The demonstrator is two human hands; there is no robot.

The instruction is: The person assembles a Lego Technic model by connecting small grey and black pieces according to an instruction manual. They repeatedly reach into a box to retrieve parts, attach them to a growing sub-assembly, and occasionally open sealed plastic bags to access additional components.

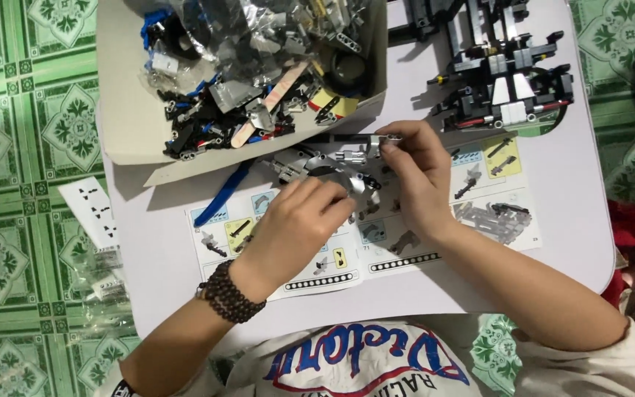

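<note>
Both hands meet over an open instruction booklet (pixel 479 213) on a white table (pixel 575 242). My left hand (pixel 299 220), with a dark bead bracelet on its wrist, pinches one end of a small grey and black brick assembly (pixel 332 165). My right hand (pixel 413 173) grips the other end and holds a thin dark rod (pixel 347 137) near its fingertips. The assembly hovers just above the booklet's pages.
A cardboard box (pixel 130 125) full of loose grey, black and blue parts sits at the back left. A partly built black vehicle model (pixel 505 81) stands at the back right. A blue strip (pixel 222 198) lies on the booklet. Plastic bags (pixel 101 265) lie on the green tiled floor.
</note>
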